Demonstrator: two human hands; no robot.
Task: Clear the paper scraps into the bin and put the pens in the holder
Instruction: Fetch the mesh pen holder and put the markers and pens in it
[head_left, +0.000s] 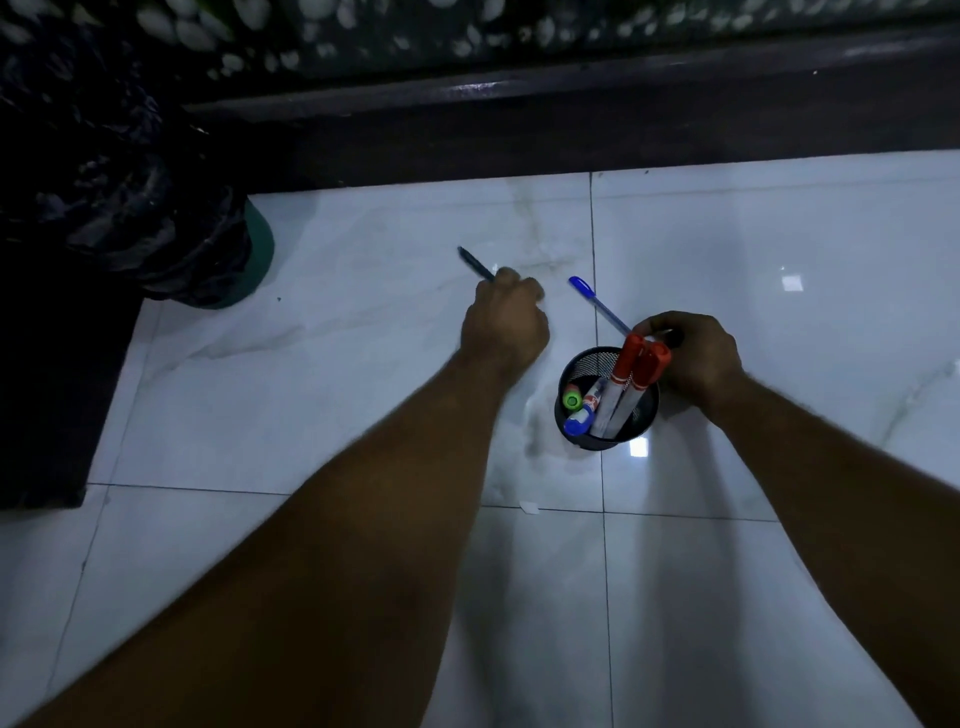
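A black mesh pen holder (576, 370) stands on the white tiled floor, with two red-capped markers (631, 371), a blue-capped one (577, 423) and a green-capped one (572, 399) inside. My left hand (504, 322) is closed on a dark pen (475, 263) whose end sticks out up and to the left. My right hand (696, 356) sits at the holder's far right rim, fingers pinched on the lower end of a blue pen (597, 303) that points up and left over the floor. A small white paper scrap (530, 506) lies on a tile joint near me.
A green bin (260, 244) lined with a black plastic bag (130, 208) stands at the far left. A dark raised ledge (571, 124) runs along the back of the floor. A dark mat (57, 395) covers the left edge.
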